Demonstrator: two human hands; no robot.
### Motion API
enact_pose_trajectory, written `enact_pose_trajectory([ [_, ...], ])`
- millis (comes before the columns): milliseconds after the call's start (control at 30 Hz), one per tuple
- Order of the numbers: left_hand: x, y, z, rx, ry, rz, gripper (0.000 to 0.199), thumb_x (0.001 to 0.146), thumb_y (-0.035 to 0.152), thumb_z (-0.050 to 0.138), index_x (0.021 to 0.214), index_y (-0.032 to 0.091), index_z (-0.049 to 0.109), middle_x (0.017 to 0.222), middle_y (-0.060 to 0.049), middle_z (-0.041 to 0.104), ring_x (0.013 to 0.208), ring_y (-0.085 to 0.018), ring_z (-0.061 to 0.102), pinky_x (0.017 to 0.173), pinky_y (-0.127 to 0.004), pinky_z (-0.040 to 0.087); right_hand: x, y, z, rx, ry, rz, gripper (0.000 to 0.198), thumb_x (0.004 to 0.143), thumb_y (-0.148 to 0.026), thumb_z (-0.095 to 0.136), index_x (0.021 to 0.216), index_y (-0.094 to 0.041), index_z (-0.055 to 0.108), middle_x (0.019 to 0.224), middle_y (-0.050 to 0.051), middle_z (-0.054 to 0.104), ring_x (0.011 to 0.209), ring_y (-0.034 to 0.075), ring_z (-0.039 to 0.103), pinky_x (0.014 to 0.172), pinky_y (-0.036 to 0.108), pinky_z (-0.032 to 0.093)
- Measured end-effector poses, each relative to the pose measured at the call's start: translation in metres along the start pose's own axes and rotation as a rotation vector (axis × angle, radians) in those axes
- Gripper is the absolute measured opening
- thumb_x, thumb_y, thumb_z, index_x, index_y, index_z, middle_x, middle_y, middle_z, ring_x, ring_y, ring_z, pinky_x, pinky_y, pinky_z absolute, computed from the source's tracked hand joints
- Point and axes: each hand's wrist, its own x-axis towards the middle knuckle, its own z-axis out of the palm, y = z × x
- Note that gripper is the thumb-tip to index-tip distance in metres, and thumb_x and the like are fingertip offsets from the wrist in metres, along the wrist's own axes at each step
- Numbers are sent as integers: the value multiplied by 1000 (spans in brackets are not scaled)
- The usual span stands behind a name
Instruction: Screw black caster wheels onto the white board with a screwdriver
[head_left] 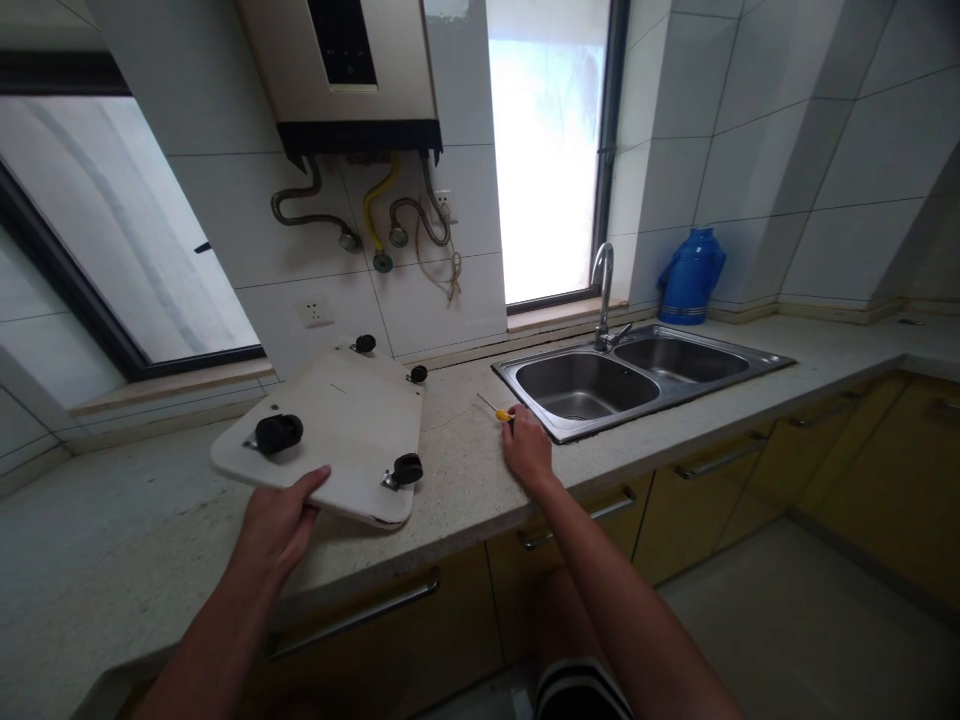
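Note:
A white board (352, 420) with black caster wheels near its corners is tilted over the counter, wheels facing up. My left hand (281, 520) grips its near edge, the thumb on top and the fingers underneath. One caster (279, 433) stands on the board's left side, and another caster (406, 470) sits at its near right corner. Two smaller-looking casters show along the far side. To the right, my right hand (527, 447) is closed around a screwdriver (501, 413) with a yellow handle. Its thin shaft points up and left, over the counter, apart from the board.
A steel double sink (551, 432) with a faucet (604, 295) is set in the counter (457, 490) to the right. Behind it stands a blue thermos-like jug (691, 277). A water heater (349, 70) with hanging hoses is on the wall. Cabinets with handles run below.

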Motion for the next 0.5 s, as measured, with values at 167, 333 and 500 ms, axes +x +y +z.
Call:
enact_pose_trajectory([
  [167, -8, 8, 22, 166, 14, 163, 36, 81, -20, 71, 95, 12, 77, 94, -5, 83, 79, -15, 77, 68, -16, 65, 5, 8, 4, 79, 66, 46, 41, 106, -45, 71, 138, -18, 68, 136, 11, 72, 120, 24, 72, 104, 47, 65],
  [333, -4, 12, 33, 365, -9, 288, 27, 76, -13, 80, 89, 11, 77, 88, -5, 80, 77, -17, 73, 66, -19, 61, 7, 11, 9, 142, 144, 46, 46, 106, -44, 72, 144, -19, 66, 144, 12, 68, 128, 27, 70, 109, 52, 63],
  [500, 2, 26, 39, 642, -89, 421, 17, 71, 1, 87, 78, 13, 77, 77, -4, 75, 72, -20, 67, 59, -22, 51, 10, 14, 13, 212, 195, 55, 46, 106, -45, 71, 144, -19, 66, 143, 12, 69, 126, 26, 71, 108, 51, 63],
])
